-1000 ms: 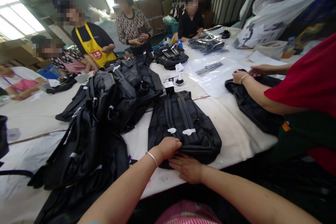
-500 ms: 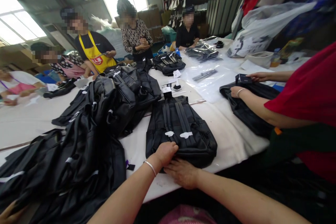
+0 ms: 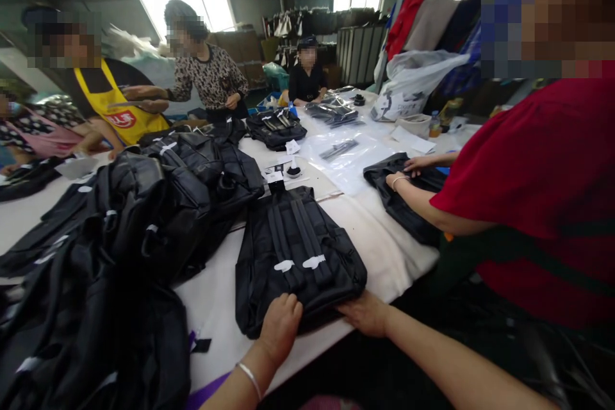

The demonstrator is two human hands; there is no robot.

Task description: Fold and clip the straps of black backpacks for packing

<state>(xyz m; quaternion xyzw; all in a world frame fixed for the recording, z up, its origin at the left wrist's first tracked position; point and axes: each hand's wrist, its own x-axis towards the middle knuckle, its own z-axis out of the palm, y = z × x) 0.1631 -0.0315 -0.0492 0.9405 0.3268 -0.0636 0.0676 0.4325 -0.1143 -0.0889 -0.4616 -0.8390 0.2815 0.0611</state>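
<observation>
A black backpack lies flat on the white-covered table, its two straps facing up. White wrapping is bound around the lower part of each strap, and a white tag stands at the top end. My left hand, with a bracelet at the wrist, is closed on the near bottom edge of the backpack, fingers curled over it. At the near right corner, my right hand holds the bag's edge, its fingertips partly hidden beneath the bag.
A heap of black backpacks covers the left side. Beyond my backpack are a small white bowl of black bits and clear plastic bags. At right, a co-worker in red handles another black bag. More people stand across the table.
My right hand has shifted right along the bottom edge to the corner, away from my left hand. The view has turned right. A co-worker in a patterned top now reaches toward the yellow-aproned one.
</observation>
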